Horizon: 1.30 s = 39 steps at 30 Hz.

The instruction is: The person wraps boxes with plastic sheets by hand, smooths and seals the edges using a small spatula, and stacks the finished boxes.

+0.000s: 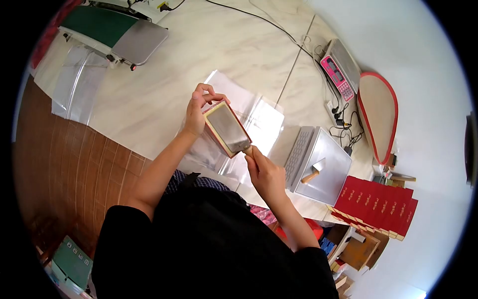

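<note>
My left hand (196,110) grips the upper end of a small red box with a cream inner edge (217,138), tilted above the table. My right hand (268,175) is closed around the short wooden handle of a metal spatula (230,130). The spatula's broad grey blade lies over or inside the box's open face; which of the two, I cannot tell. Whatever the box contains is hidden by the blade. Clear plastic sheets or bags (266,122) lie on the table beneath both hands.
A second wooden-handled spatula (313,170) rests on a flat metal surface (332,167) at right. Behind it are a pink-panelled scale (338,77), cables (343,124) and a red-rimmed tray (378,114). Stacked red boxes (373,202) stand far right. A green-topped machine (99,25) sits upper left.
</note>
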Each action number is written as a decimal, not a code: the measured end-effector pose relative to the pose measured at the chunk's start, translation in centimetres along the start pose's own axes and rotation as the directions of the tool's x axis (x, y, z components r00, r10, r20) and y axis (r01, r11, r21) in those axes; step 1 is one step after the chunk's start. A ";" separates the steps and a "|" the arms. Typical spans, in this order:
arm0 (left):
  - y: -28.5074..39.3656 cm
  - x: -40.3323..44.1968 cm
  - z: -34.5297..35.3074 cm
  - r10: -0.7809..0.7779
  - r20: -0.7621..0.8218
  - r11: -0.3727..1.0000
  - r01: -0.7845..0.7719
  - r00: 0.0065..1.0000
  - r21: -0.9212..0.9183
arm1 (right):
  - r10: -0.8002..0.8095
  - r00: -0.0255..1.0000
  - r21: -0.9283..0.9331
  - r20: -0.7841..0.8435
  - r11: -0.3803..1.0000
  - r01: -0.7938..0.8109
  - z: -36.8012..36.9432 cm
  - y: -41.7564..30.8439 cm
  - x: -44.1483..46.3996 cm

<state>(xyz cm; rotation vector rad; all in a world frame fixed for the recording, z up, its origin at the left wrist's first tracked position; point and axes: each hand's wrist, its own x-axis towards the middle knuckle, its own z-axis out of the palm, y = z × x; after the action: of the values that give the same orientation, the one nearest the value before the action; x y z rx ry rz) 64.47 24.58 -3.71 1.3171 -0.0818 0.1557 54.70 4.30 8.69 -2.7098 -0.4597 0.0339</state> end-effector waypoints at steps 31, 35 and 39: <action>1.7 -0.9 -0.7 -0.058 0.028 0.998 0.059 0.998 -0.035 | 0.247 0.948 0.373 -0.202 0.914 -0.159 0.9 3.1 -2.6; 3.5 -2.1 -0.5 -0.133 -0.053 0.991 0.134 0.990 0.019 | 0.623 0.689 0.430 -0.369 0.772 -0.468 -0.7 12.4 -7.7; 5.5 -3.0 1.1 -0.089 -0.015 0.836 0.083 0.996 0.543 | 0.739 0.322 0.444 -0.592 0.633 -0.634 -1.3 24.2 -14.0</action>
<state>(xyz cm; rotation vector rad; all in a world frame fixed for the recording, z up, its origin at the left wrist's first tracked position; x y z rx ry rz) 60.64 24.60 1.38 1.8914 0.0166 0.0965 49.16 -21.70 0.06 -2.2641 0.9515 -0.7582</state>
